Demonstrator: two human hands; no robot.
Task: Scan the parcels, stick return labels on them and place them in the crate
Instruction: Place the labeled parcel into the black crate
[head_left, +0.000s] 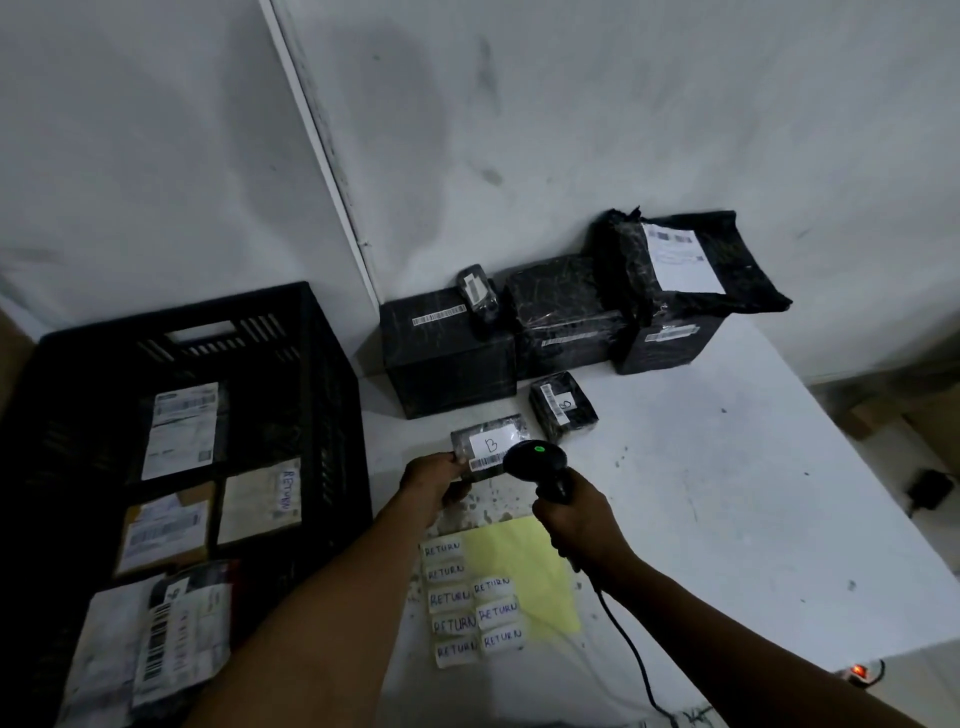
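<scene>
nearest, the return labels (470, 603) lie on a yellow sheet (530, 566) near the table's (727, 519) front edge. right hand (576, 525) grips the scanner (537, 460); left hand (434, 480) pinches the small parcel (488, 441). the crate (171, 415) stands left; larger parcels (561, 317) line the wall.

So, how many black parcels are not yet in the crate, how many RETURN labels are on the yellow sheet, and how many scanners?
Black parcels: 7
RETURN labels: 8
Scanner: 1
Total: 16
</scene>
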